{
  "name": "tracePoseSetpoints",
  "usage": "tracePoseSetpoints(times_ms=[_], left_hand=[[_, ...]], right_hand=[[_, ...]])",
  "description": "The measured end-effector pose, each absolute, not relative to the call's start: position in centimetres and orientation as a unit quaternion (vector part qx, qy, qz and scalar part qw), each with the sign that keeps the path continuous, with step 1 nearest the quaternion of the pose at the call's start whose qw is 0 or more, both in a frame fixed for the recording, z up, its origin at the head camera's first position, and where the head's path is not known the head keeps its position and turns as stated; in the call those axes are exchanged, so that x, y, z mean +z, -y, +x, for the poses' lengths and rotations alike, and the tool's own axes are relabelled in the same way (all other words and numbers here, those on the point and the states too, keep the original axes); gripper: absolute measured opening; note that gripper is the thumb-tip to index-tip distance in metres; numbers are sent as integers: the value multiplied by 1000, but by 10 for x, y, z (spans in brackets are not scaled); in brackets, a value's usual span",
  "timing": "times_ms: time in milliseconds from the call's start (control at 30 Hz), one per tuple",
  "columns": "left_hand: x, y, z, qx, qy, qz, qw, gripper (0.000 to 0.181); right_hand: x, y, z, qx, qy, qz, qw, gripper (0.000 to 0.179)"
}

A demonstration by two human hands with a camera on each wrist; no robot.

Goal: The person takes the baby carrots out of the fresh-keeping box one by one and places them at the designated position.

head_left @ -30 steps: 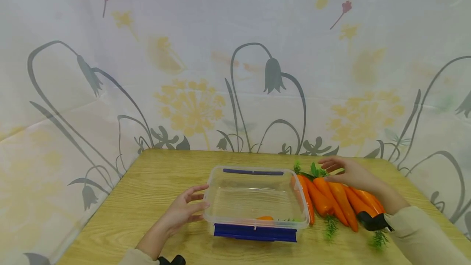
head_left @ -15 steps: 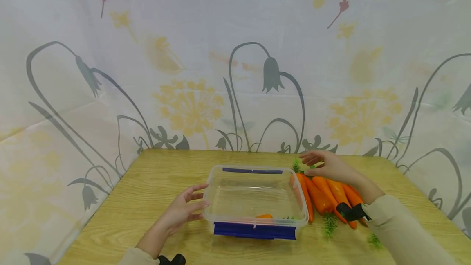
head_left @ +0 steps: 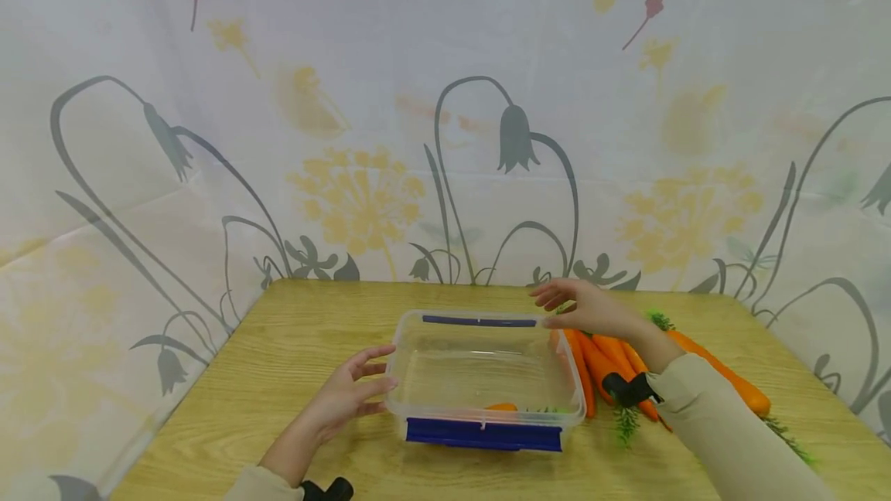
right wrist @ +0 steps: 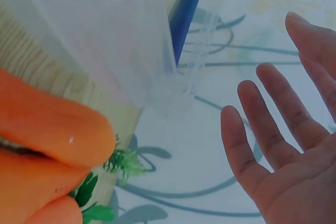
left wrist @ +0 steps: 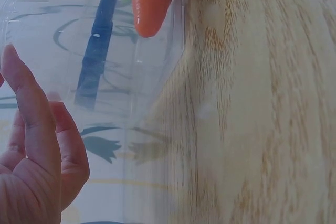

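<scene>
A clear plastic food container (head_left: 482,416) with blue side clips stands on the table. Inside it lies an orange carrot (head_left: 503,407) with green fronds, which the left wrist view shows through the clear wall. At the container's left rim is my left hand (head_left: 348,393), its fingers and thumb spread along the edge. Over the far right corner hovers my right hand (head_left: 592,308), holding nothing; its fingers are extended and apart in the right wrist view. Below my right wrist, several carrots (head_left: 599,369) lie in a pile against the container's right side.
Another carrot (head_left: 731,376) with green leaves lies farther right, partly behind my right sleeve. The wood-grain table (head_left: 313,315) ends at the back against a curtain (head_left: 362,99) printed with flowers.
My right hand has moved left from above the carrots to the container's far right corner, uncovering the carrot at the right. The left hand and container have stayed put.
</scene>
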State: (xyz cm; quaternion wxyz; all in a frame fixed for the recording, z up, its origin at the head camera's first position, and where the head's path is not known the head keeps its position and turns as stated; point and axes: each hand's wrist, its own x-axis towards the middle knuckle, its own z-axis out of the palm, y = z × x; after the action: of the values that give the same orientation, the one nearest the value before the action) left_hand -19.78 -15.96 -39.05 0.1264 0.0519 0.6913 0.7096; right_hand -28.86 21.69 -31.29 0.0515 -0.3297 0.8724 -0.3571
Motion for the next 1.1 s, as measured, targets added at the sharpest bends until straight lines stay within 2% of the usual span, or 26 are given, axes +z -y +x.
tracePoseSetpoints(times_ms=[467,667,900,1100], left_hand=[[-391,161,-197,710,-691,44,125,60],[-391,161,-197,710,-692,42,124,60],[-392,161,-197,711,-691,44,125,62],[-391,160,-199,709,-691,49,128,63]], right_hand=[[-313,-175,-296,-365,-840,-382,126,44],[-316,-159,-300,-340,-821,-424,172,31],[-320,-141,-299,-301,-792,-450,282,25],[-330,-131,-301,-248,-738,-486,396,28]])
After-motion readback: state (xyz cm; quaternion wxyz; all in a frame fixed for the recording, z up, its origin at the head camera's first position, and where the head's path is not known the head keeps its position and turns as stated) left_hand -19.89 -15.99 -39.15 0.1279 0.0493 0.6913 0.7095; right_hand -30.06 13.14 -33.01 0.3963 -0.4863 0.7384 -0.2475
